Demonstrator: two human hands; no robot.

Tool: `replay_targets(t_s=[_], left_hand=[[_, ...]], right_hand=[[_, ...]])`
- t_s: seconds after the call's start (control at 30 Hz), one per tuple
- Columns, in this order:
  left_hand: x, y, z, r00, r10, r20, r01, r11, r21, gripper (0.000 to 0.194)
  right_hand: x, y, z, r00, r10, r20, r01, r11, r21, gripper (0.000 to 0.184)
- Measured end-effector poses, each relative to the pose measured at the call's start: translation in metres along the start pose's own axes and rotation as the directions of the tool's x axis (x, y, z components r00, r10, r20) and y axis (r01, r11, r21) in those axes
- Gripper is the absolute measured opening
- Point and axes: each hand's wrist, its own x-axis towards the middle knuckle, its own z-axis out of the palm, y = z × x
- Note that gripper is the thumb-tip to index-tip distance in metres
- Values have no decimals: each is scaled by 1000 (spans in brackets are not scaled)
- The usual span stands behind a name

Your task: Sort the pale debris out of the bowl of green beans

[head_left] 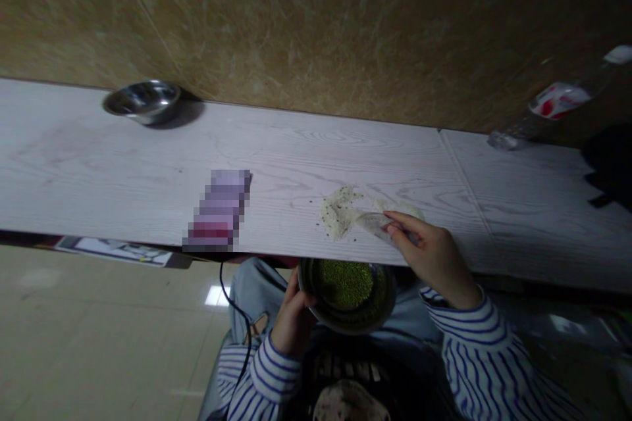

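My left hand (292, 317) grips the left rim of a metal bowl (386, 296), held below the table's front edge over my lap. Small green beans, like mung beans (345, 283), lie inside it. In my right hand (437, 256) is a thin clear plastic piece (371, 223), pinched between thumb and fingers and resting low on the tabletop. Its left end touches a spread of white grains (336, 216) mixed with dark specks. More pale grains lie behind the plastic, partly hidden by my right fingers.
The pale wood-grain table (286, 151) runs along a marbled wall (306, 33). On it stand another metal bowl (143, 104) at the back left, a blurred-out phone-like object (217, 210), and a plastic bottle (557, 100) at the right. A black cable (241, 316) hangs beside my left arm.
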Motion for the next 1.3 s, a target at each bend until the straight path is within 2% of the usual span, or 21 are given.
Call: replay_targets(t_s=[0.13, 0.33, 0.47, 0.57, 0.7, 0.87, 1.3], left_hand=[[0, 0, 1, 1000, -2, 15, 2, 1000, 9, 51], [-1, -1, 1, 1000, -24, 7, 24, 1000, 12, 51], [-1, 1, 0, 1000, -8, 27, 8, 1000, 6, 53], [-2, 1, 0, 999, -7, 34, 6, 1000, 10, 57], [-2, 2, 1, 1000, -4, 29, 4, 1000, 7, 53], [-2, 0, 0, 1000, -26, 17, 26, 1000, 8, 52], [-1, -3, -3, 999, -14, 39, 14, 1000, 4, 58]], right_hand=[[-4, -2, -4, 999, -21, 28, 21, 1000, 9, 31], [-3, -7, 5, 996, -66, 56, 62, 996, 61, 30], [-4, -11, 4, 988, -95, 125, 83, 992, 99, 29], [-7, -10, -1, 988, -72, 137, 60, 994, 91, 28], [-12, -2, -7, 995, -16, 94, 10, 998, 66, 29], [-18, 4, -7, 997, 21, 79, -25, 999, 47, 28], [-28, -7, -4, 987, -39, 155, 23, 994, 103, 26]])
